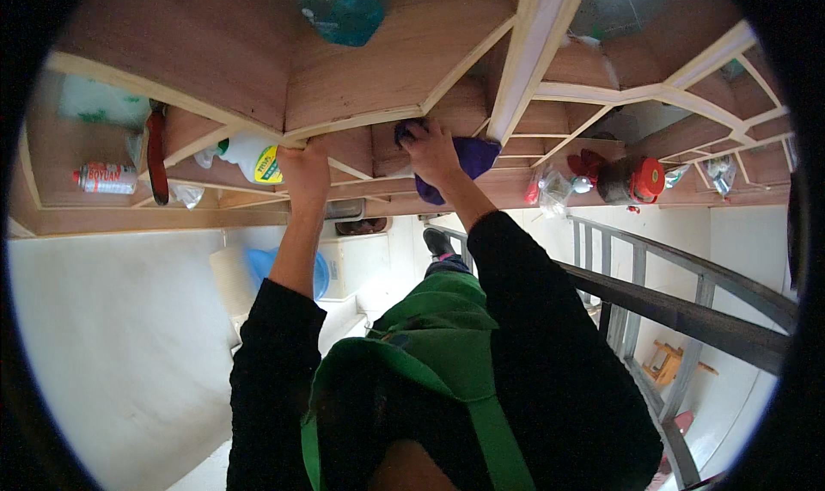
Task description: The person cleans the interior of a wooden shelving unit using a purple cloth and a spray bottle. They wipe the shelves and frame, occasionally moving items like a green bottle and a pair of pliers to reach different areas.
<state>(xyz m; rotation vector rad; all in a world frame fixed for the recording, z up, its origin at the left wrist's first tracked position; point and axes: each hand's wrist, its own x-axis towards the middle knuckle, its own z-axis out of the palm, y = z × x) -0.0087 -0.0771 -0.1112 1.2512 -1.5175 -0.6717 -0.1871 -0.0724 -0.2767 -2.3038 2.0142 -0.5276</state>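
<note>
My right hand (430, 154) is closed on a dark purple cloth (477, 157). Part of the cloth bunches at the fingertips, inside a compartment of the wooden shelving (348, 120), and the rest hangs below the palm. My left hand (305, 165) grips the pale wooden front edge of a shelf, its fingertips partly hidden behind the wood. Right beside that wrist, a white bottle with a yellow label (259, 161) lies tilted in a lower compartment. Higher up, a bottle of blue-green liquid (348, 10) stands on a shelf.
A spray can (106, 178) and a red-handled tool (156, 152) are on the left shelves. A dark jar with a red lid (635, 180) and plastic bags (555, 191) sit to the right. Metal ladders (677, 310) stand close on my right. Below is a blue basin (264, 265).
</note>
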